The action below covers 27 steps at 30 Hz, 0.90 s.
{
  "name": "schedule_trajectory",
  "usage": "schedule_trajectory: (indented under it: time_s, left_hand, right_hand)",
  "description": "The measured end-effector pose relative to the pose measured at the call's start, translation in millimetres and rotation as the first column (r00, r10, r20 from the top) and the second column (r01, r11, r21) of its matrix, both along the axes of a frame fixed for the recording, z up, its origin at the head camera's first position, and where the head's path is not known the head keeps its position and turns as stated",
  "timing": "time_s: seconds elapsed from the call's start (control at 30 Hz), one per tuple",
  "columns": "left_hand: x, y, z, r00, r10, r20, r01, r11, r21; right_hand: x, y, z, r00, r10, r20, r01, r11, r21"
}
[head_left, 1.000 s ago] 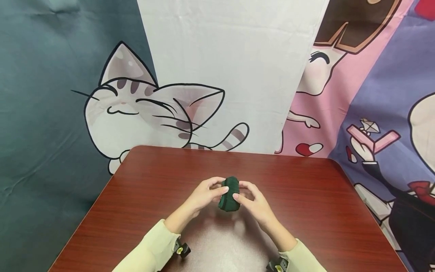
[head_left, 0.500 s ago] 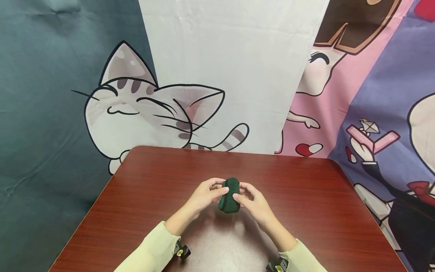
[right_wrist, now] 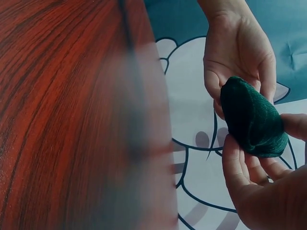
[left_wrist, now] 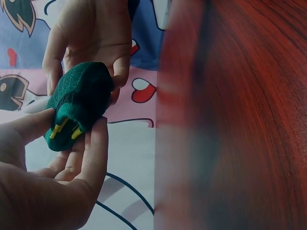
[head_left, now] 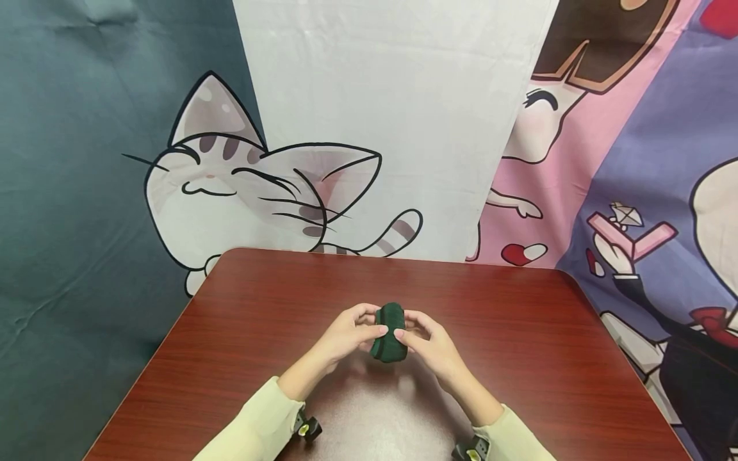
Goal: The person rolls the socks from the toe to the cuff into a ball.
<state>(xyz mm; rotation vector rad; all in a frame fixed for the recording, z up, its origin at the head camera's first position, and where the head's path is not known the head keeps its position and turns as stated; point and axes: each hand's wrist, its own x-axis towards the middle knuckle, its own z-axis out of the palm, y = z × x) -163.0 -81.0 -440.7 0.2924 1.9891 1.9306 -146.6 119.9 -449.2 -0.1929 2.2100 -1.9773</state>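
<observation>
A dark green knit bundle, which looks like rolled-up socks [head_left: 389, 333], is held in the air over the table by both hands. My left hand [head_left: 348, 331] grips its left side, thumb on the near face and fingers behind. From the other side my right hand [head_left: 431, 342] pinches it the same way, its thumb tip close to the left one. In the left wrist view, the end of the socks [left_wrist: 79, 103] shows a folded opening with two yellow marks. The right wrist view shows the socks' other end [right_wrist: 252, 120], smooth and rounded.
Below the hands spreads a reddish-brown wooden table [head_left: 242, 358] with rounded far corners. A printed cloth backdrop [head_left: 438, 128] with a cartoon cat hangs behind its far edge. Wrist cameras [head_left: 308, 428] sit at both pale green cuffs.
The hands and the rolled-up socks have sunk very slightly in the head view. My left thumb has slid a little lower along the roll. Both hands keep their hold.
</observation>
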Motion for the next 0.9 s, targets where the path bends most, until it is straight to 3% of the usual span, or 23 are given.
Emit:
schedule_trajectory:
  time_s: [0.9]
  left_hand:
    - [-4.5, 0, -12.5, 0.999, 0.033, 0.039, -0.032, 0.999, -0.011]
  right_hand:
    - [-7.8, -1, -9.5, 0.999, 0.009, 0.051, -0.008, 1.000, -0.010]
